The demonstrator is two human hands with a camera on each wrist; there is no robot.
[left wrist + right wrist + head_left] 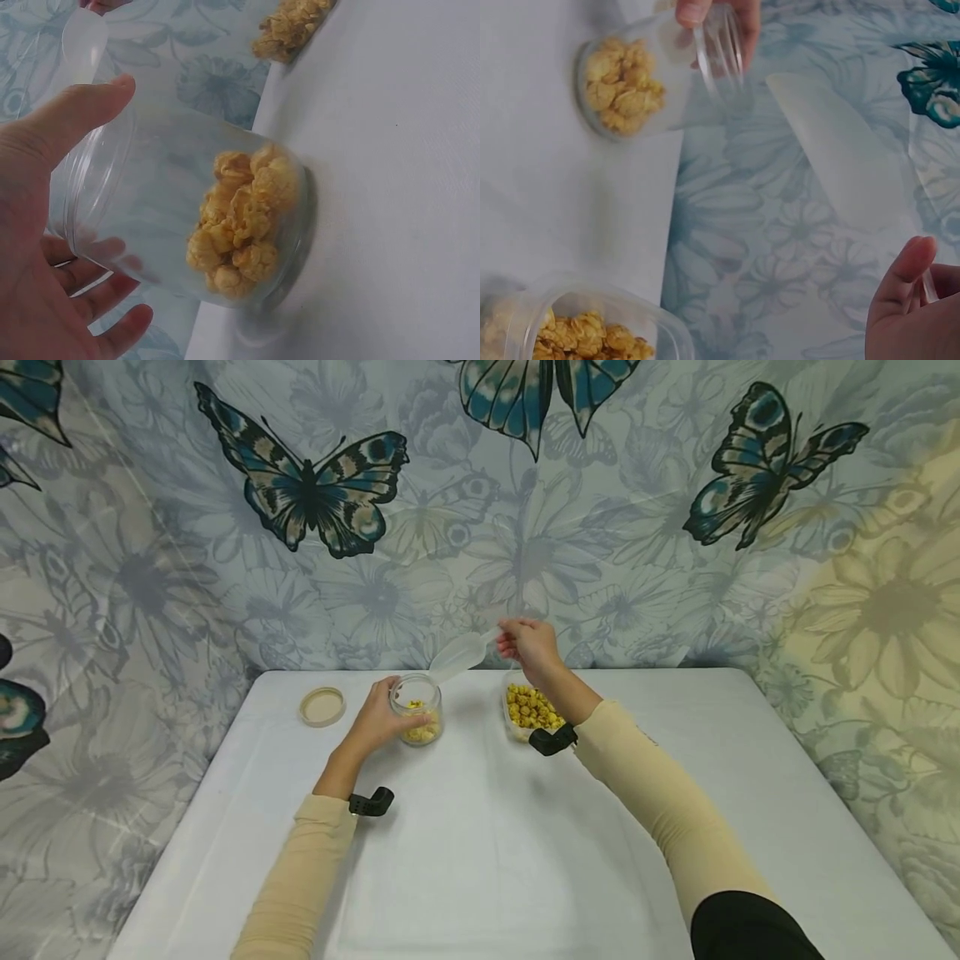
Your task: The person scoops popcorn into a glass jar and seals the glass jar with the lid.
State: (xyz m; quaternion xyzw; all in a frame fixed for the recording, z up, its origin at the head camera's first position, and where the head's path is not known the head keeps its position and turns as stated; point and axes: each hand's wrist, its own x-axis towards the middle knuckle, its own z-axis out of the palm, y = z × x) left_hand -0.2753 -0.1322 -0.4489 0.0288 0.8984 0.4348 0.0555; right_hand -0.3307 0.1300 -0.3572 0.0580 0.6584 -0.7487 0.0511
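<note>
Head view puts the glass jar (161,195) upright on the white worktop (480,860), popcorn (244,225) covering its base. The left hand (378,718) wraps the jar near the neck, thumb on one side and fingers spread on the other. The right hand (528,647) pinches the handle of a translucent plastic scoop (459,656) between thumb and fingers; its bowl slants down to just beside the jar's mouth and looks bare. Right of the jar sits a clear tub (667,322) of popcorn; left of it lies the round lid (322,707).

To fill well, I would judge, take modest loads, bring the scoop's tip inside the jar's rim before tipping, tilt gently, and keep the left thumb clear of the opening so pieces don't bounce out.
</note>
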